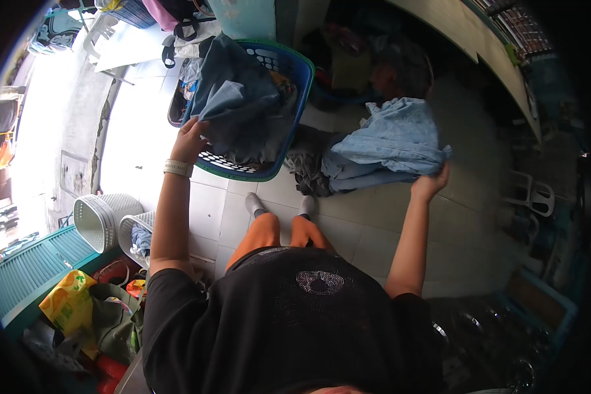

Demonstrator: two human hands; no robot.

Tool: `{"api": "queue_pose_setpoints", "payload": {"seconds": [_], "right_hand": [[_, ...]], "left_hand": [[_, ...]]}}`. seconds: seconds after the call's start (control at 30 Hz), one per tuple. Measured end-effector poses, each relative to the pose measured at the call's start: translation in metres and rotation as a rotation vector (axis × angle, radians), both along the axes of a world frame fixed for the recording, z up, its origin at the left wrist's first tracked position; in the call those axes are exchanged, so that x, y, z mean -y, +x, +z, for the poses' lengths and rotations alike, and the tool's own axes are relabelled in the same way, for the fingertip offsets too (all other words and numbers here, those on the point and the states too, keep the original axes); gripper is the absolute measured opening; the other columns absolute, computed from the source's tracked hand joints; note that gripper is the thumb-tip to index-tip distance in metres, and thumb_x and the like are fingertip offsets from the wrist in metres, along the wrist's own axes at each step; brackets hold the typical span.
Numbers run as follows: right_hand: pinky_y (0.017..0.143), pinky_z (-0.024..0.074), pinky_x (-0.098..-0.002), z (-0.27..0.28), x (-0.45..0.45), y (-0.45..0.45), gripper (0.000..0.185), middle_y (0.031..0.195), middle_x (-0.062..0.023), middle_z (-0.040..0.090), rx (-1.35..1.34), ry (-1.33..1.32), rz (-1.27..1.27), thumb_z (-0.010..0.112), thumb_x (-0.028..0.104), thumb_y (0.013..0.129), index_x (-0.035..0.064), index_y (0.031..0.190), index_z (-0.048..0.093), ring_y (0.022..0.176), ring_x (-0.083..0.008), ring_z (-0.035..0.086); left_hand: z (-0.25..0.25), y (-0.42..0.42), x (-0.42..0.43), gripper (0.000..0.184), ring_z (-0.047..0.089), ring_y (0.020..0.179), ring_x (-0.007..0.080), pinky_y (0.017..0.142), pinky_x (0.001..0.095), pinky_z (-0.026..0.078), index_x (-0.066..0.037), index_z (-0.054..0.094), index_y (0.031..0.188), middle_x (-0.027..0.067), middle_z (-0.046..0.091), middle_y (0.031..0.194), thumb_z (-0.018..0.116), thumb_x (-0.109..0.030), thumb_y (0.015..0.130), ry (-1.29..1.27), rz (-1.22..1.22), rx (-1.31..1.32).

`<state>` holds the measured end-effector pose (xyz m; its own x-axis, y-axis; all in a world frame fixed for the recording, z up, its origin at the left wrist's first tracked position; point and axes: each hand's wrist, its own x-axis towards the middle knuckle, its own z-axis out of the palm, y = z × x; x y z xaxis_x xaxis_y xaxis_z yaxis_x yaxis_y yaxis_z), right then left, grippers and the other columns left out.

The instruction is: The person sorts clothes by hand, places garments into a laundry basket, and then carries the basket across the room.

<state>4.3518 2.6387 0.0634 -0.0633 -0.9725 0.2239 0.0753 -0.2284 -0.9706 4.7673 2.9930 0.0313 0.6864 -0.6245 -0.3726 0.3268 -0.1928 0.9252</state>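
Note:
My left hand (190,140) is closed on the edge of a dark grey-blue garment (233,82), which drapes over a blue laundry basket (305,98) with a green rim. More clothes lie in that basket, partly covered by the garment. Out to the right, my right hand (432,183) grips the lower corner of a light blue patterned garment (400,134). This garment hangs over a pile of dark and blue clothes (305,167) on the floor, and its exact kind cannot be made out.
White perforated baskets (105,220) stand at the left, one with cloth inside. Bags (69,299) are heaped at the lower left. Another clothes heap (374,65) sits in shadow behind. A white plastic chair (538,196) stands at the right. Both my feet are on the tiled floor (207,210).

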Motion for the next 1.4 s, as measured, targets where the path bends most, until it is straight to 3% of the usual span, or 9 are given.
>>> {"api": "queue_pose_setpoints", "payload": {"seconds": [0.07,0.13,0.2,0.3,0.37,0.5,0.67,1.0,1.4], "right_hand": [[0.09,0.0414,-0.0285,-0.053,-0.009,0.003,0.027,0.109,-0.0068,0.059,-0.1,0.172,0.052,0.058,0.005,0.086,-0.0012,0.112,0.057,0.097,-0.0148,0.055],[0.061,0.0438,-0.0305,-0.096,-0.014,-0.004,0.047,0.1,-0.0063,0.06,-0.477,0.658,0.192,0.066,0.013,0.082,0.0087,0.125,0.049,0.086,-0.014,0.055],[0.079,0.0467,-0.0475,-0.095,-0.032,0.017,0.078,0.119,-0.0131,0.051,-0.763,0.945,0.408,0.071,0.012,0.077,0.0221,0.141,0.028,0.095,-0.0243,0.054],[0.095,0.042,-0.0412,-0.08,-0.08,0.063,0.114,0.141,-0.0212,0.028,-0.688,0.349,0.746,0.087,0.02,0.057,0.0143,0.145,0.015,0.122,-0.0316,0.039],[0.105,0.0329,-0.0415,-0.07,-0.093,0.082,0.092,0.146,-0.0175,0.023,-0.676,-0.089,0.906,0.074,0.021,0.076,0.0098,0.145,0.014,0.129,-0.0305,0.035],[0.106,0.0325,-0.0412,-0.014,-0.066,0.074,0.088,0.146,-0.0173,0.023,-0.532,0.095,0.786,0.071,0.023,0.078,0.0089,0.145,0.016,0.129,-0.0301,0.035],[0.106,0.0319,-0.0409,0.073,-0.01,0.002,0.083,0.146,-0.017,0.024,-0.19,0.173,0.407,0.067,0.025,0.08,0.0077,0.144,0.017,0.129,-0.0297,0.034],[0.107,0.0308,-0.0403,0.24,0.026,-0.155,0.075,0.146,-0.0164,0.026,-0.018,-0.108,-0.191,0.06,0.031,0.085,0.0054,0.143,0.02,0.13,-0.0289,0.033],[0.108,0.0295,-0.0396,0.075,0.06,-0.09,0.068,0.145,-0.0157,0.027,-0.116,0.218,0.283,0.052,0.037,0.091,0.0026,0.142,0.023,0.131,-0.0279,0.032]], "left_hand": [[0.039,-0.01,0.008,0.027,0.059,0.086,0.013,0.073,0.0256,0.047,-0.005,0.059,0.113,0.004,0.062,0.098,0.054,-0.014,0.088,-0.1,0.012,-0.014],[0.08,-0.033,0.024,0.04,0.058,0.095,0.0111,0.084,0.0256,0.045,-0.001,0.05,0.127,0.0046,0.062,0.106,0.055,-0.013,0.088,-0.277,-0.071,-0.096],[0.1,-0.069,0.051,0.034,0.051,0.107,0.0128,0.09,0.0271,0.041,0.002,0.052,0.119,0.0074,0.058,0.114,0.053,-0.008,0.087,-0.322,-0.195,-0.001],[0.128,-0.138,0.1,0.022,0.046,0.111,0.0181,0.097,0.033,0.035,0.002,0.063,0.104,0.0113,0.052,0.121,0.054,-0.002,0.084,-0.508,-0.546,0.231],[0.151,-0.186,0.121,0.014,0.045,0.112,0.0198,0.1,0.0333,0.03,0.003,0.063,0.094,0.0128,0.047,0.127,0.059,-0.007,0.086,-0.725,-0.743,0.037],[0.164,-0.207,0.129,0.014,0.046,0.105,0.014,0.092,0.0301,0.034,0.001,0.056,0.085,0.0097,0.052,0.118,0.057,-0.013,0.09,-0.858,-0.915,-0.147],[0.097,-0.152,0.122,0.018,0.056,0.081,0.0098,0.076,0.0255,0.046,-0.003,0.058,0.092,0.0028,0.062,0.091,0.055,-0.021,0.092,-0.476,-0.474,-0.347],[-0.138,-0.011,0.073,0.03,0.064,0.087,0.034,0.077,0.0415,0.05,-0.001,0.066,0.087,0.0223,0.065,0.087,0.052,-0.028,0.085,0.921,-0.351,0.772],[-0.189,-0.018,0.167,0.018,0.062,0.089,0.0341,0.081,0.0395,0.05,-0.008,0.067,0.084,0.016,0.065,0.094,0.051,-0.005,0.077,0.478,-0.377,0.918]]}}
